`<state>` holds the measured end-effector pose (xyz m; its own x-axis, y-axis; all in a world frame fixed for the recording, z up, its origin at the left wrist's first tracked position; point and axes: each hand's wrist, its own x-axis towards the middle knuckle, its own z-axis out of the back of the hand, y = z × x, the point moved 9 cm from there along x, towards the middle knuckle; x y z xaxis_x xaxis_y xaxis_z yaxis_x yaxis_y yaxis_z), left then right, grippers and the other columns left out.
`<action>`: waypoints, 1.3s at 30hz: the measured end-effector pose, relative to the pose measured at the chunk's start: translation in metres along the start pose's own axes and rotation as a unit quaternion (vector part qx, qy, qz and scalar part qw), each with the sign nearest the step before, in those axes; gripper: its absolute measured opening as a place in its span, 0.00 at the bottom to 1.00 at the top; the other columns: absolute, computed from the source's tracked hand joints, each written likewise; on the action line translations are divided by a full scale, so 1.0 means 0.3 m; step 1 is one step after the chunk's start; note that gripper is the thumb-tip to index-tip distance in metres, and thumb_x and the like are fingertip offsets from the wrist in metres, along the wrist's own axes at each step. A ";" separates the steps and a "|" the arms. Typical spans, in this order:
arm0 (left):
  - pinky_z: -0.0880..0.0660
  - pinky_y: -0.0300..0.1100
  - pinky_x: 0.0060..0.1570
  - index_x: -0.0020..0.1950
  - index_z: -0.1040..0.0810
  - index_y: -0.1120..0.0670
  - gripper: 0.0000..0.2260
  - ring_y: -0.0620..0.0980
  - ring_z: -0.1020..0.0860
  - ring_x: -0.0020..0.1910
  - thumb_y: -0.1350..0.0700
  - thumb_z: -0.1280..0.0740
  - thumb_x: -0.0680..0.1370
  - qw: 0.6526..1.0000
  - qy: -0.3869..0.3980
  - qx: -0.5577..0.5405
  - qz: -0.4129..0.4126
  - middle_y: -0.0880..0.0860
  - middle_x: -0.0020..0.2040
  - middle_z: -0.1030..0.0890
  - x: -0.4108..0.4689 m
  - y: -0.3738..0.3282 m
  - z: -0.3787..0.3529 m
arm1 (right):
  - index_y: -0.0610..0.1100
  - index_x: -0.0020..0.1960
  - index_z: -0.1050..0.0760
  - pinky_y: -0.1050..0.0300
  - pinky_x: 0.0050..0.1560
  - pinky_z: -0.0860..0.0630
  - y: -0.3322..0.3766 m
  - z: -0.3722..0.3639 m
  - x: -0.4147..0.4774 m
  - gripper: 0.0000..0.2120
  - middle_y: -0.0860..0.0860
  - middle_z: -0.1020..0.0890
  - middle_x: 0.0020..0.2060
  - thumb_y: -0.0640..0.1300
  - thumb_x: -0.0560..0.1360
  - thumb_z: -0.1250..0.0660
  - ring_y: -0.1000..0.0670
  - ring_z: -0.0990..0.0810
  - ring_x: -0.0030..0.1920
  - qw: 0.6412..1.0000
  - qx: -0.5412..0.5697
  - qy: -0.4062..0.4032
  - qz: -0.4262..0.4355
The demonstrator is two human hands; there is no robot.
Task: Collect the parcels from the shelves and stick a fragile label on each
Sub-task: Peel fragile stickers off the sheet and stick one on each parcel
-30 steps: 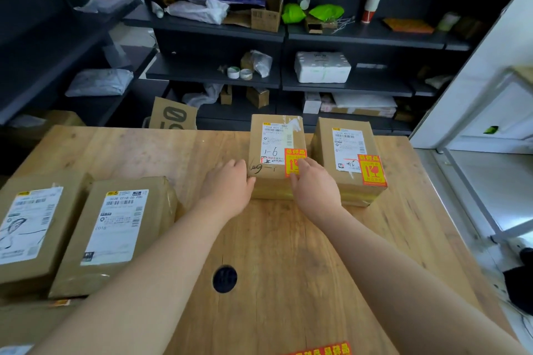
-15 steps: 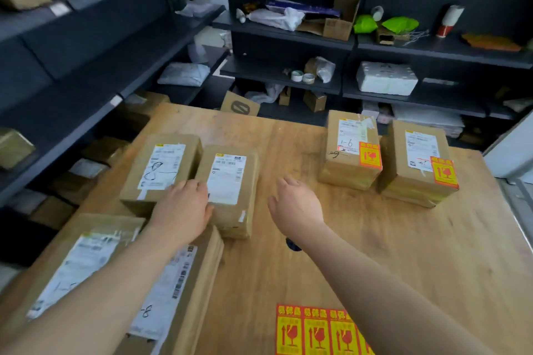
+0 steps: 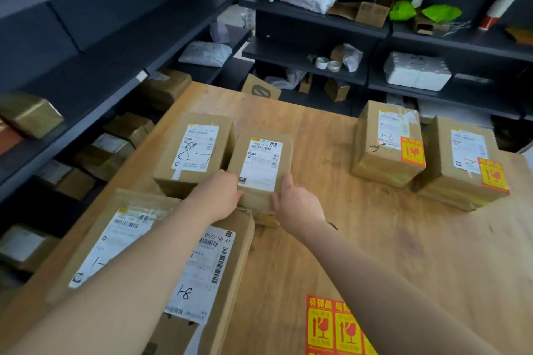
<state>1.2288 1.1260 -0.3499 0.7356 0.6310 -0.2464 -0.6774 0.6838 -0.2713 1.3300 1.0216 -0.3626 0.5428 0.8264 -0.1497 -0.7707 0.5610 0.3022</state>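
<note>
Fingers (image 3: 286, 183) of both hands (image 3: 220, 196) (image 3: 300, 206) grip one parcel (image 3: 259, 164).

Light is soft and even, moderately bright on the wooden table (image 3: 360, 253). No hard shadows, only thin dark edges under the boxes beyond the fingers (image 3: 230, 184). The dark shelves (image 3: 86, 46) left of the fingers are dim and smeared with blur. Tape on the taped parcel (image 3: 386, 144) right of the fingers gives pale glare. Shelf lines bow toward the edges of view. Label print on the small parcel (image 3: 259, 164) at the fingers is soft. The stickers (image 3: 334, 326) nearer than the fingers are vivid.
</note>
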 end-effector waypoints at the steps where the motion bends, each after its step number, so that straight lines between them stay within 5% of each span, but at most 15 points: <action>1: 0.31 0.43 0.41 0.55 0.27 0.58 0.11 0.51 0.27 0.41 0.51 0.39 0.80 1.000 -0.004 -0.007 -0.001 0.52 0.44 0.28 0.006 -0.004 -0.001 | 0.39 0.61 0.37 0.52 0.37 0.30 -0.012 0.000 0.005 0.14 0.43 0.22 0.46 0.47 0.81 0.46 0.41 0.22 0.43 1.000 0.007 0.000 -0.007; 7: 0.28 0.46 0.52 0.63 0.29 0.57 0.15 0.54 0.25 0.53 0.50 0.40 0.80 0.999 -0.019 -0.029 -0.040 0.54 0.53 0.25 0.023 -0.104 0.003 | 0.39 0.63 0.36 0.53 0.37 0.32 -0.132 0.064 -0.015 0.16 0.44 0.21 0.45 0.49 0.81 0.46 0.43 0.25 0.41 0.997 0.050 -0.027 -0.045; 11: 0.28 0.47 0.51 0.59 0.29 0.58 0.14 0.55 0.25 0.54 0.49 0.40 0.80 0.995 -0.042 -0.032 -0.086 0.55 0.53 0.25 -0.014 -0.225 0.038 | 0.40 0.63 0.35 0.53 0.37 0.32 -0.212 0.163 -0.093 0.16 0.45 0.21 0.45 0.50 0.81 0.46 0.44 0.27 0.39 0.995 0.051 -0.060 -0.058; 19: 0.29 0.49 0.57 0.65 0.30 0.60 0.19 0.56 0.27 0.58 0.49 0.39 0.80 0.988 -0.039 -0.061 -0.139 0.55 0.61 0.26 -0.300 -0.403 -0.035 | 0.42 0.68 0.37 0.52 0.42 0.28 -0.284 0.267 -0.482 0.19 0.46 0.20 0.53 0.51 0.81 0.44 0.43 0.21 0.49 0.993 0.047 -0.087 -0.072; 39: 0.29 0.44 0.58 0.71 0.35 0.56 0.22 0.51 0.27 0.62 0.48 0.41 0.80 0.997 0.018 -0.042 -0.057 0.50 0.66 0.30 -0.844 -0.405 -0.375 | 0.44 0.73 0.45 0.52 0.43 0.27 -0.333 -0.057 -1.012 0.25 0.46 0.21 0.53 0.55 0.81 0.46 0.44 0.21 0.51 0.998 0.039 0.017 -0.049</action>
<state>1.1251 0.8418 -0.3593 0.8087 0.5361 -0.2420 -0.5875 0.7166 -0.3759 1.2364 0.7156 -0.3633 0.6016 0.7697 -0.2139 -0.6857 0.6349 0.3560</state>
